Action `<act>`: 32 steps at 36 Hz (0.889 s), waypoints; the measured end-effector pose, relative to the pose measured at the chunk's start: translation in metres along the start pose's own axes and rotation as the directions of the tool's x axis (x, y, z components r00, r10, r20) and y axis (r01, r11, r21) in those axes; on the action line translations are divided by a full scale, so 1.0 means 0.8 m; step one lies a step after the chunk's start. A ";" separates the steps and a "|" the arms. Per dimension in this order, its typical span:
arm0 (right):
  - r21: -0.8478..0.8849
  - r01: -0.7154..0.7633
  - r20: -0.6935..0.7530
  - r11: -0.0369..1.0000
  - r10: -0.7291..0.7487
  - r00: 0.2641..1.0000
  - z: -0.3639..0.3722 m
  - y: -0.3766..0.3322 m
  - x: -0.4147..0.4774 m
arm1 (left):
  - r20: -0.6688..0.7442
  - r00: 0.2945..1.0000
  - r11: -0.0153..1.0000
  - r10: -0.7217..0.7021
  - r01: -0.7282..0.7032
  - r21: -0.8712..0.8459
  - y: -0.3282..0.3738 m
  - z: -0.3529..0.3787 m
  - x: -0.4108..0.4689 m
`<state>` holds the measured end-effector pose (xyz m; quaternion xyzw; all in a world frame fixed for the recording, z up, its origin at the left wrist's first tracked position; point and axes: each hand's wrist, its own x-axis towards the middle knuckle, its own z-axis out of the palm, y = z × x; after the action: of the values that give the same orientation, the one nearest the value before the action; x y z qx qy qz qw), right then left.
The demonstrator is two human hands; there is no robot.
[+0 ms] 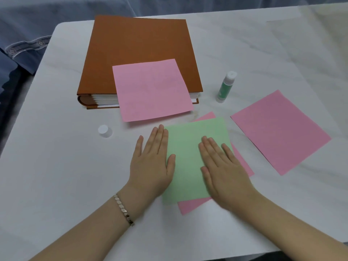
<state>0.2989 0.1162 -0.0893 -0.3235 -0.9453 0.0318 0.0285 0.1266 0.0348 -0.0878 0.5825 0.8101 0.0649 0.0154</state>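
A green paper sheet (188, 147) lies on top of a pink sheet (192, 205) near the front of the white table (56, 166). My left hand (152, 164) lies flat with straight fingers on the green sheet's left edge. Flat on the sheet's right side presses my right hand (224, 176). A second pink sheet (152, 89) rests half on a brown album (139, 49) and overhangs its front edge. A third pink sheet (280, 132) lies to the right.
A green glue stick (225, 87) stands uncapped right of the album. Its white cap (104, 130) sits on the table left of my hands. Blue fabric (22, 46) lies beyond the table's far left edge.
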 end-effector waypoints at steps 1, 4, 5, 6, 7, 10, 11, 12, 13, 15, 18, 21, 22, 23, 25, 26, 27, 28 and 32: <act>0.001 -0.007 0.003 1.000 0.007 1.000 -0.002 0.007 -0.003 | 0.002 1.000 1.000 0.002 -0.002 0.008 0.000 0.000 0.000; -0.003 -0.026 0.017 1.000 0.026 1.000 -0.005 0.028 -0.013 | 0.000 1.000 1.000 -0.010 0.010 -0.004 0.000 0.000 0.000; -0.006 -0.032 0.021 0.999 0.032 0.999 -0.006 0.035 -0.016 | -0.005 1.000 1.000 -0.009 0.009 -0.003 0.001 0.000 0.000; -0.008 -0.040 0.024 0.999 0.040 0.999 -0.006 0.042 -0.019 | -0.009 1.000 1.000 -0.007 0.007 0.000 0.001 0.000 -0.001; -0.010 -0.049 0.029 0.999 0.049 0.998 -0.006 0.047 -0.021 | -0.015 1.000 1.000 -0.003 0.003 0.001 0.000 0.001 -0.002; -0.011 -0.069 0.030 0.998 0.069 0.997 -0.006 0.056 -0.025 | -0.019 1.000 1.000 -0.004 0.005 0.016 0.001 0.001 -0.003; -0.013 -0.071 0.026 0.997 0.071 0.997 -0.005 0.056 -0.025 | -0.029 1.000 1.000 -0.006 0.007 0.031 0.002 0.001 -0.003; -0.015 -0.071 0.019 0.997 0.071 0.997 -0.005 0.056 -0.025 | -0.038 0.999 0.999 -0.010 0.011 0.041 0.006 0.001 -0.002; -0.016 -0.071 0.012 0.997 0.071 0.997 -0.005 0.055 -0.025 | -0.047 0.999 0.999 -0.012 0.014 0.045 0.012 0.001 -0.001; -0.018 -0.071 0.000 0.997 0.071 0.997 -0.004 0.054 -0.025 | -0.064 0.998 1.000 0.009 -0.008 0.021 0.035 0.004 -0.001; -0.023 -0.072 -0.017 0.997 0.071 0.997 -0.003 0.053 -0.025 | -0.050 0.994 0.994 0.102 -0.104 -0.035 0.088 0.014 -0.004; -0.037 -0.063 -0.023 0.997 0.062 0.998 -0.002 0.054 -0.025 | -0.024 0.987 0.985 0.157 -0.158 -0.061 0.124 0.020 -0.007; -0.039 -0.061 -0.024 0.997 0.060 0.998 -0.002 0.054 -0.026 | -0.007 0.987 0.985 0.160 -0.160 -0.064 0.125 0.019 -0.006; -0.040 -0.062 -0.023 0.997 0.061 0.998 -0.002 0.055 -0.026 | 0.001 0.986 0.984 0.167 -0.166 -0.058 0.122 0.019 -0.006; -0.038 -0.066 -0.020 0.997 0.065 0.998 -0.001 0.056 -0.026 | -0.001 0.983 0.981 0.185 -0.185 -0.055 0.109 0.018 -0.008; -0.035 -0.067 -0.017 0.997 0.066 0.998 -0.001 0.056 -0.025 | 0.003 0.983 0.982 0.182 -0.181 -0.053 0.100 0.016 -0.010; -0.031 -0.068 -0.015 0.997 0.067 0.998 -0.001 0.056 -0.025 | 0.003 0.984 0.983 0.176 -0.176 -0.044 0.091 0.015 -0.013; -0.029 -0.068 -0.012 0.997 0.068 0.998 -0.001 0.056 -0.025 | 0.000 0.985 0.985 0.172 -0.171 -0.035 0.081 0.014 -0.016; -0.027 -0.067 -0.008 0.997 0.067 0.998 -0.002 0.056 -0.026 | -0.019 0.985 0.985 0.171 -0.171 -0.007 0.043 0.010 -0.029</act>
<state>0.3430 0.1390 -0.0920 -0.3555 -0.9341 0.0190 0.0261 0.1670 0.0247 -0.0926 0.6493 0.7569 0.0748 0.0051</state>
